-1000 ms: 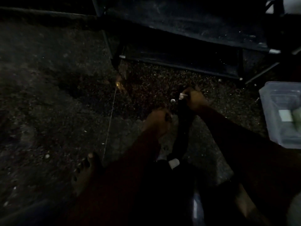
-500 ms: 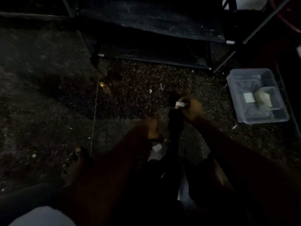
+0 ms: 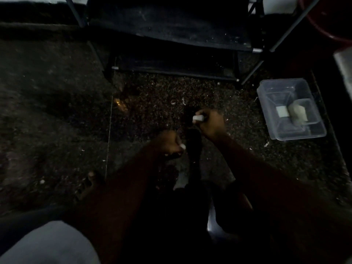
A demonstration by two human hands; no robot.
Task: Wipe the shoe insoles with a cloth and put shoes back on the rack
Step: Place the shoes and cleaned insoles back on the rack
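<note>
The scene is very dark. A long, narrow dark shoe (image 3: 193, 147) stands upright between my hands over the speckled floor; its shape is hard to make out. My right hand (image 3: 211, 124) grips its top end, with a small white piece (image 3: 198, 118) showing at my fingertips. My left hand (image 3: 168, 142) is curled against the shoe's left side, lower down, with a small white bit at its fingers. The black shoe rack (image 3: 171, 27) stands just beyond, and both visible shelves look bare. I cannot pick out a cloth.
A clear plastic tub (image 3: 304, 134) holding a pale block sits on the floor to the right. Part of a red bucket (image 3: 323, 25) is visible at the top right. A bare foot (image 3: 89, 184) rests at the lower left, and my knees fill the bottom.
The view has shifted, bringing the tub and rack further into sight. My hands stay on the dark shoe; the right hand sits a little farther right and the left hand stays lower.
</note>
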